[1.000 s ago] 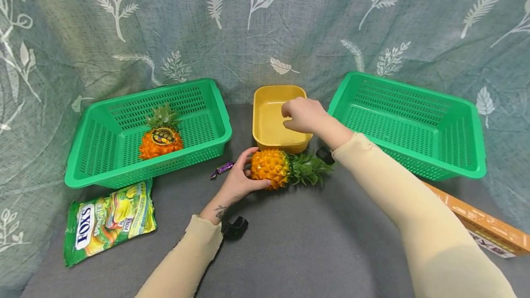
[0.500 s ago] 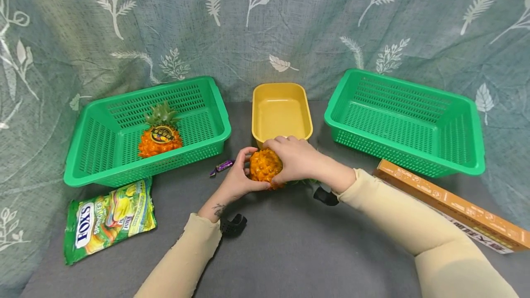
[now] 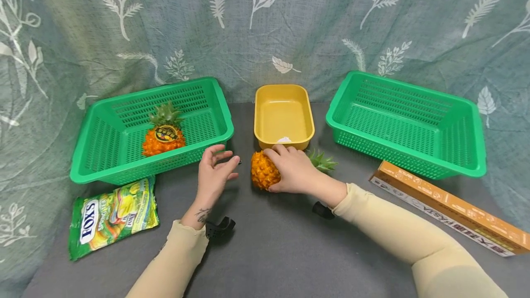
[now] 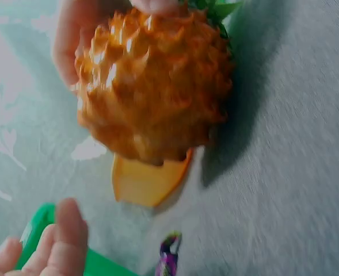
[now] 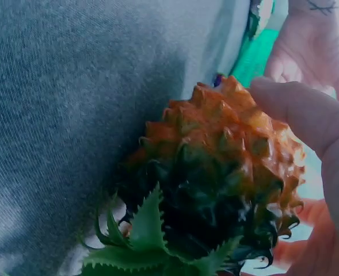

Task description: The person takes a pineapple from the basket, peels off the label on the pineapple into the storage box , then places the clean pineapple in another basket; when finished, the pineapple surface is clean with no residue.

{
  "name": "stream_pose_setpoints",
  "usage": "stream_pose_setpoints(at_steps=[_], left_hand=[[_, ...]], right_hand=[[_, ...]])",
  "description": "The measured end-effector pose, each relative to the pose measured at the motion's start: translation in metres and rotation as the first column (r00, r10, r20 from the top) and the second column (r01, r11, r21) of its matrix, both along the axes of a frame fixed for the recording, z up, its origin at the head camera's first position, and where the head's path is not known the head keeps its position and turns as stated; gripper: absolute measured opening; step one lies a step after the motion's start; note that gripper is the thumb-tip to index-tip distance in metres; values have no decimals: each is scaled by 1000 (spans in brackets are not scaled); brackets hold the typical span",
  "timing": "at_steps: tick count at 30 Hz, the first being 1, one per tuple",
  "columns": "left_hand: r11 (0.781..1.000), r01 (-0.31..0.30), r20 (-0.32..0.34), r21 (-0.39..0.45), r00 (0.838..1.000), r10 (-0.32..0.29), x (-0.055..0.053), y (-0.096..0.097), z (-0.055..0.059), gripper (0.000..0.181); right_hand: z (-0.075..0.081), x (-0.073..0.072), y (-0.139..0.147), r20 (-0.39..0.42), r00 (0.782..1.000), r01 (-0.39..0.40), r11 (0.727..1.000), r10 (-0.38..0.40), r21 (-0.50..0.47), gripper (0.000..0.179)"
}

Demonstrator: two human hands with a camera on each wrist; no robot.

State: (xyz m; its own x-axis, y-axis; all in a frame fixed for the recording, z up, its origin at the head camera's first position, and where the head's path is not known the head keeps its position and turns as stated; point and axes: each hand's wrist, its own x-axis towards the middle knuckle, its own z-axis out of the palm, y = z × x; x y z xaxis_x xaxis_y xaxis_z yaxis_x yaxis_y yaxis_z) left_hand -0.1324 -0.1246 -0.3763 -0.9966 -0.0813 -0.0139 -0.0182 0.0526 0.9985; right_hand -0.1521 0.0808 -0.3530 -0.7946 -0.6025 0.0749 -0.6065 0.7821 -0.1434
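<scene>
My right hand point(image 3: 294, 169) grips an orange toy-like pineapple point(image 3: 264, 171) from above, thumb on the near side. The pineapple lies sideways in front of the yellow tub, its green leafy crown point(image 3: 324, 162) pointing right. In the right wrist view the thumb point(image 5: 307, 112) presses on the spiky orange skin point(image 5: 215, 149). Left of the pineapple, apart from it, my left hand point(image 3: 213, 174) has loosely bent fingers and holds nothing. A purple-wrapped candy point(image 4: 167, 263) shows at the bottom of the left wrist view; in the head view the left hand mostly hides it.
A yellow tub point(image 3: 304, 105) stands at the back middle. The left green basket point(image 3: 225, 121) contains another pineapple point(image 3: 163, 139); a second green basket point(image 3: 414, 148) stands at the right. A Fox's candy bag point(image 3: 116, 215) lies front left, a long orange pasta box point(image 3: 451, 206) front right.
My right hand came down from over the yellow tub and took hold of the pineapple. My left hand let go of it and moved left.
</scene>
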Motion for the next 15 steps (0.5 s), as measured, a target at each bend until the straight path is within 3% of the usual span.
stream_pose_setpoints(at_steps=[4,8,11,15], left_hand=[[978,-175,-10,112,984,178,2,-10,-6,54],[917,-314,-9,245,945,326,-1,-20,-10,57],[858,-381,-27,344,910,414,-4,-24,-12,56],[813,-410,-62,413,878,474,-6,-28,-15,50]], right_hand=[[-3,2,0,-33,999,-8,1000,8,0,82],[-5,5,3,-64,997,-47,999,47,-1,78],[-6,9,7,-69,992,-108,994,107,-2,77],[-6,15,15,-57,977,-206,979,205,-11,75]])
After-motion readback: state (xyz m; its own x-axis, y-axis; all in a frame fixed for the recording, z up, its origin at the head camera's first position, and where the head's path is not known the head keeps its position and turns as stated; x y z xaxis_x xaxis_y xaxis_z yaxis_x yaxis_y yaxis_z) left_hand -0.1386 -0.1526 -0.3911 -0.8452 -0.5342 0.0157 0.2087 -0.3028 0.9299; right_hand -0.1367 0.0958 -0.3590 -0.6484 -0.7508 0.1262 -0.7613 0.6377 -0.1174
